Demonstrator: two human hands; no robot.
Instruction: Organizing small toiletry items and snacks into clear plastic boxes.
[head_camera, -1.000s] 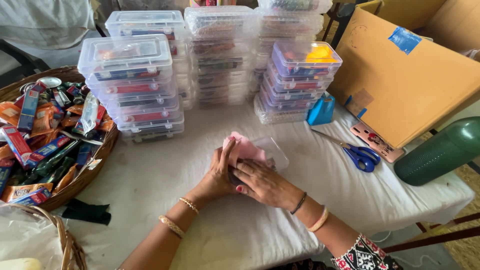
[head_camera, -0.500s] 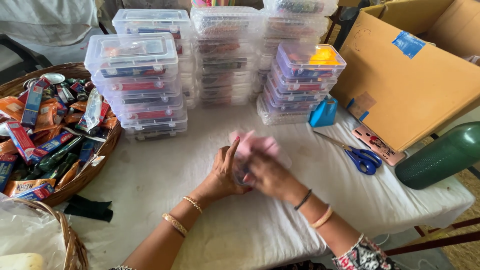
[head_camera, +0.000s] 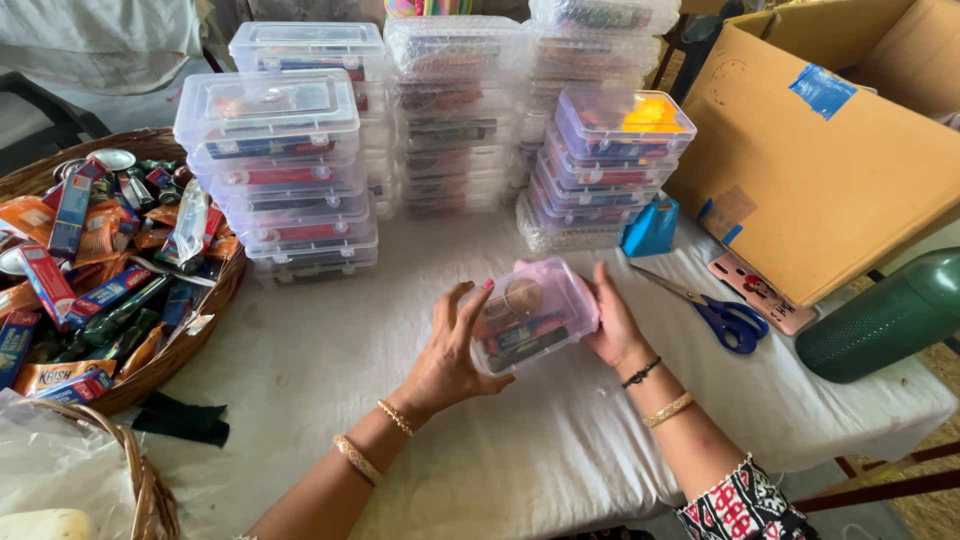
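Note:
Between both hands I hold a small clear plastic box (head_camera: 533, 312) with a pinkish lid, tilted up off the white tablecloth (head_camera: 330, 370). Small packets and a round item show through the box. My left hand (head_camera: 452, 352) grips its left end with the fingers spread along the side. On the right end, my right hand (head_camera: 612, 318) wraps around from behind. Both wrists wear bangles.
Stacks of filled clear boxes (head_camera: 275, 165) stand at the back, a purple-lidded stack (head_camera: 612, 150) to the right. A wicker basket (head_camera: 200, 325) of sachets sits at left. Blue scissors (head_camera: 722, 315), a blue tape dispenser (head_camera: 652, 227), a cardboard box (head_camera: 830, 150) and a green cylinder (head_camera: 885, 318) lie right.
The box lay on the cloth under both hands; now it is lifted and tilted between them, with its closed lid facing me.

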